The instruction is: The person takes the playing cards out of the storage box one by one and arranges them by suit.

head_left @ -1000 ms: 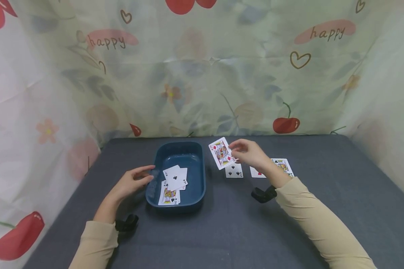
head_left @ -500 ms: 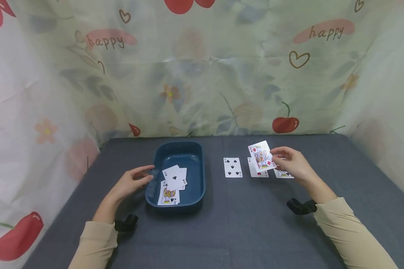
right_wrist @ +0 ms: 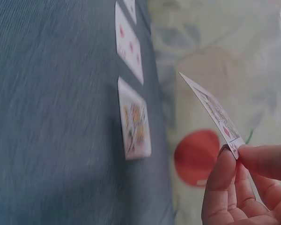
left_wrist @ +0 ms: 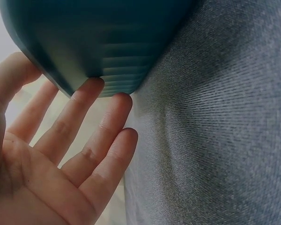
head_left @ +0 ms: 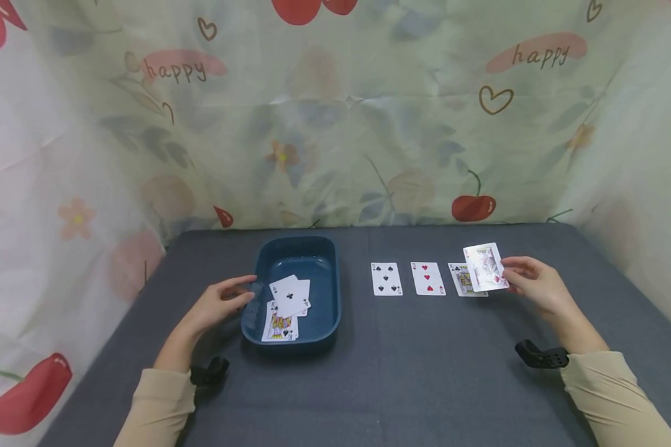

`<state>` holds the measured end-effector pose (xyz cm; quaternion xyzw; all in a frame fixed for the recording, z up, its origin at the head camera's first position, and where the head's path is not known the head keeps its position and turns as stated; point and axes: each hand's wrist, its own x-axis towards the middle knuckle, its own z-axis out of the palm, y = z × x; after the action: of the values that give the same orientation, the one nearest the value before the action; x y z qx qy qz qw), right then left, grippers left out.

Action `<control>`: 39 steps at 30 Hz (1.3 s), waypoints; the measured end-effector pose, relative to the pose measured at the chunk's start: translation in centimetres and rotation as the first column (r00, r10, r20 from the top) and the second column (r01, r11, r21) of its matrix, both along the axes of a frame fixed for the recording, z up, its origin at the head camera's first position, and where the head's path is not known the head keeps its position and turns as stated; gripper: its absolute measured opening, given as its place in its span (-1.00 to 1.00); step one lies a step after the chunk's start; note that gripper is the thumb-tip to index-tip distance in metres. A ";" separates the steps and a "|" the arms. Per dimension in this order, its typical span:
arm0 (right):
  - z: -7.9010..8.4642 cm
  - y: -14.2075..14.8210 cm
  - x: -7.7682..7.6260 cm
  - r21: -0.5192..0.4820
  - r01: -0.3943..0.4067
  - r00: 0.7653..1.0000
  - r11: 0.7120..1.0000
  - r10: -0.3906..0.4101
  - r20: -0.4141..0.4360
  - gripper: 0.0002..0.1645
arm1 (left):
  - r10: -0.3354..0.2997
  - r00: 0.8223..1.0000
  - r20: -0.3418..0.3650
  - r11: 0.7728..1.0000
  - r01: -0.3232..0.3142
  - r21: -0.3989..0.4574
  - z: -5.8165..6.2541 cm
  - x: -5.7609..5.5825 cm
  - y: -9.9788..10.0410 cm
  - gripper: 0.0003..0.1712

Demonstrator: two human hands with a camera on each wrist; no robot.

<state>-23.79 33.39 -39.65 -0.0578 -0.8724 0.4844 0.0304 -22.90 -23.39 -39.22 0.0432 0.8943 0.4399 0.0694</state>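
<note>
A white playing card with a red-diamond court figure hangs tilted above the right part of the worktop, pinched at its edge. The person's right hand has thumb and forefinger closed on that edge, with the other fingers curled beneath. Seen from the head camera, the card covers part of a white court card with black suit marks, which lies flat on the worktop; the right wrist view shows the two apart.

Going left along the same row, I see a white card with three red hearts, then a white card with five black spades, each lying apart from its neighbour.

Further left sits a dark blue, round-cornered deep tray. Inside, a few overlapping white playing cards lie face up towards the near left.

At the tray's left rim is the left hand, its fingers loosely extended and parted, fingertips up against the side, gripping nothing.

Beige sleeves and black wrist bands show on both arms. Dark grey-blue cloth covers the worktop, and pale fabric printed with cherries and hearts hangs behind.
</note>
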 end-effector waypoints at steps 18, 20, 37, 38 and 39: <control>-1.5 4.5 0.2 -0.089 0.071 0.994 0.993 -0.063 0.091 -0.43 | 0.002 1.000 0.007 1.000 -0.001 -0.007 0.0 -0.1 0.0 -0.43; -1.7 4.8 0.0 -0.075 0.075 0.992 0.994 -0.067 0.107 -0.38 | 0.002 1.000 0.006 1.000 -0.002 -0.006 0.0 -0.1 0.0 -0.43; -1.7 4.8 -1.4 0.045 0.030 0.996 0.999 -0.034 0.082 -0.45 | 0.000 1.000 -0.003 1.000 0.000 -0.001 -0.1 -0.1 -0.1 -0.43; -1.7 4.7 -1.4 0.061 0.032 0.997 0.998 -0.036 0.067 -0.47 | 0.001 1.000 -0.003 1.000 -0.001 -0.002 -0.2 -0.1 -0.1 -0.43; -1.8 4.6 -1.4 0.077 0.035 0.998 0.996 -0.039 0.051 -0.48 | 0.001 1.000 -0.003 1.000 -0.001 -0.004 -0.2 -0.1 -0.1 -0.43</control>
<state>-25.17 38.01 -41.41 -0.0857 -0.8895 0.4485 0.0186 -23.05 -23.49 -39.40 0.0432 0.8953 0.4382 0.0678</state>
